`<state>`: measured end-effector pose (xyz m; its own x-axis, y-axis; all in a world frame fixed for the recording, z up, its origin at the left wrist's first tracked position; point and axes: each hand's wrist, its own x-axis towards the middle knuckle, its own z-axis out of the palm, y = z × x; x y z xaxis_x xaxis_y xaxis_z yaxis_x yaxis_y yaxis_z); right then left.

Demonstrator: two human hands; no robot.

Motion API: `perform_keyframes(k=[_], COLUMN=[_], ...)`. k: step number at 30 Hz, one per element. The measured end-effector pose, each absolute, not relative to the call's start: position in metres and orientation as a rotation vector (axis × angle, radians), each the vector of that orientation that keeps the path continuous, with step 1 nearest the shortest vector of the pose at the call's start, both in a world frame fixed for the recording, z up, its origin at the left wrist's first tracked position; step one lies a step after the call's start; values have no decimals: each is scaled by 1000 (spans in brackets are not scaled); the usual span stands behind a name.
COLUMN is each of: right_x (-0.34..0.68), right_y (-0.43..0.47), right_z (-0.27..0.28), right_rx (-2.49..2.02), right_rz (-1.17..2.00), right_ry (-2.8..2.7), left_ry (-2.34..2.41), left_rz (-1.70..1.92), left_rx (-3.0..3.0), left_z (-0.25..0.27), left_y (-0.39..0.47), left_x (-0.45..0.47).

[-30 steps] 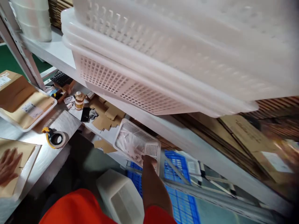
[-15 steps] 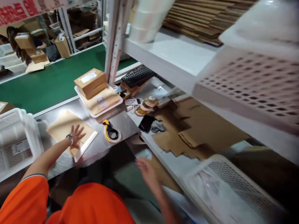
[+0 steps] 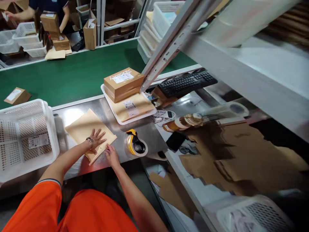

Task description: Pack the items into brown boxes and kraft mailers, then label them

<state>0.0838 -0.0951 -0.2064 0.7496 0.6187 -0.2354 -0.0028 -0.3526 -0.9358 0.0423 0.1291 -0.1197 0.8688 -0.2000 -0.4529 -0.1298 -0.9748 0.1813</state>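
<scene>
A tan paper mailing envelope (image 3: 84,127) lies at an angle on the metal table, its folded strip along the near right edge. My left hand (image 3: 97,140), with a watch on the wrist, presses flat on it, fingers spread. At the strip's edge, my right hand (image 3: 111,154) has its fingers bent together and closed on the envelope; the fingertips are small and partly hidden. To the right of both hands sits a yellow and black tape dispenser (image 3: 136,143) with a roll of tape.
On the left stands a white perforated basket (image 3: 54,138). A white tray (image 3: 120,121) holds an envelope and a labelled carton (image 3: 123,83). Behind runs a green conveyor belt (image 3: 79,69), with a co-worker (image 3: 51,6) beyond. A metal post (image 3: 166,51) and shelf (image 3: 241,67) rise at right.
My right hand has come from over the gap beside the table to the envelope's edge. The strip there looked white and now looks tan. My left hand stays spread on the envelope; the view has turned.
</scene>
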Motion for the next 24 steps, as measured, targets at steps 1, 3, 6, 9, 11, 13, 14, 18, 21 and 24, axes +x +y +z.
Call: perform_keyframes(k=[1,3,6,9,11,13,14,18,21,24], right_x=[87,94,103,111,119,127,131,140,146,153], right_y=[-95,-96,-97,-99,-99,-97,-96,-93,-89,-83], right_z=[-205,-201,-196,-204,-218,-232,-237,-244,-241,-233], right_rx=[-1884,-1971,-2068,-2155,-2283,-2360,-2384,-2457,-2495,-2543], right_rz=[680,663,661,655,620,633,645,674,673,656], right_ry=[-523,-597,-709,-788,-856,-921,-951,-986,-961,-925], left_ry=[-276,-321,-344,-343,-296,-96,-35,113,130,43], left_rz=[-726,-731,-734,-722,-713,-576,-556,-481,-424,-488], left_rx=[2893,2877,2866,2903,2920,2939,2920,2807,2770,2833], left_z=[-117,-112,-106,-110,-126,-148,-160,-196,-204,-192], left_y=[130,133,131,114,95,73,62,28,22,30], left_x=[42,42,39,28,13,-9,-23,-84,-116,-127])
